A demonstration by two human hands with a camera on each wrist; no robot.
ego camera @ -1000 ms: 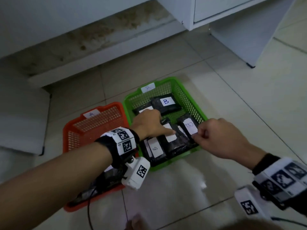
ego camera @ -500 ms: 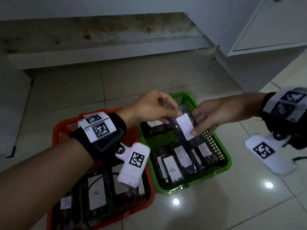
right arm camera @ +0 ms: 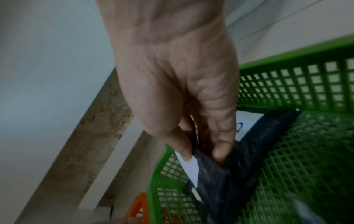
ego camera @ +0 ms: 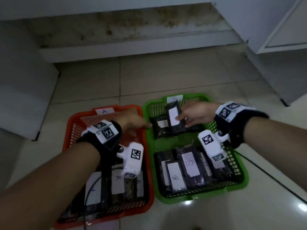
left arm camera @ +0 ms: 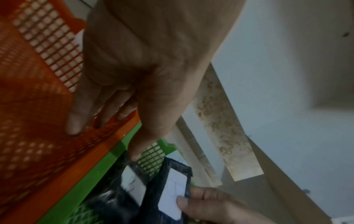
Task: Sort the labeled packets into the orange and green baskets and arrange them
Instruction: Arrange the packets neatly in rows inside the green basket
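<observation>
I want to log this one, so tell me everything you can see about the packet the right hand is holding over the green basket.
The packet is a long, dark, crinkly plastic pouch with a white paper label on its upper face; the writing is too blurred to read. The right hand pinches it, thumb on the label, fingers underneath. It sits tilted at the far end of the green basket, overlapping another dark labelled packet lying there. The left hand is beside it over the orange basket, not touching it.

Packet (ego camera: 173, 116) now lower, left hand (ego camera: 131, 120) off.
</observation>
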